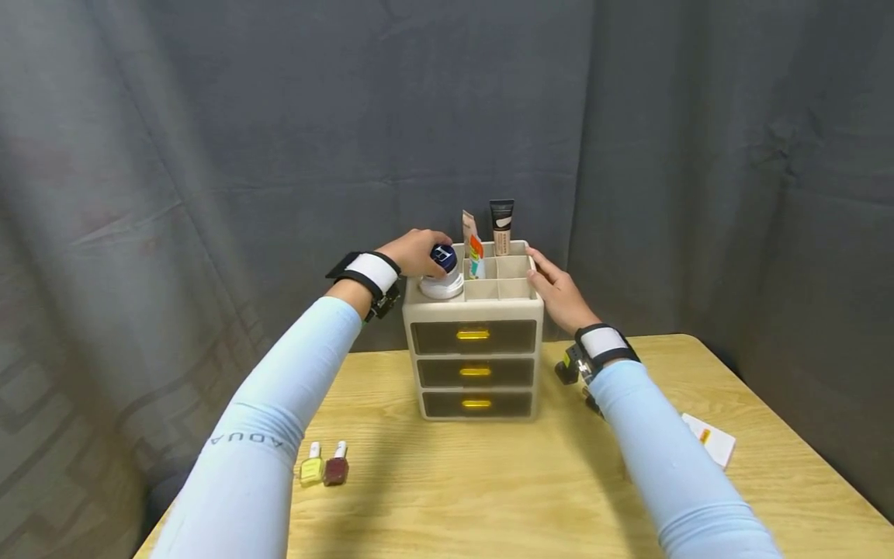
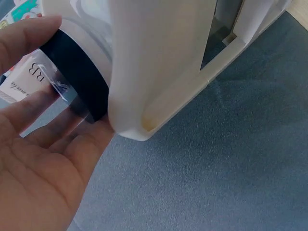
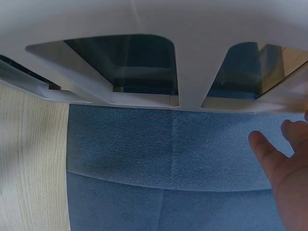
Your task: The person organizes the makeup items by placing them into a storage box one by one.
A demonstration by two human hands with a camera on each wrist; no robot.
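Note:
A cream desktop organizer [image 1: 475, 310] with three dark drawers and yellow handles stands on the table. My left hand [image 1: 417, 252] grips the navy-lidded jar [image 1: 444, 256] over the organizer's left top section. Below it sits a white round container [image 1: 443, 289]; whether the two touch I cannot tell. The left wrist view shows thumb and fingers curled around the jar's dark band [image 2: 79, 72]. Against the organizer's upper right edge rests my right hand [image 1: 564, 301], its fingers extended. A black-capped tube [image 1: 501, 229] and a pink-and-white tube [image 1: 476, 252] stand upright in compartments.
Yellow [image 1: 311, 469] and dark red [image 1: 336, 469] nail polish bottles stand at the table's front left. On the right lies a white box [image 1: 711, 441], partly behind the right sleeve. A grey curtain [image 1: 489, 116] hangs close behind the organizer.

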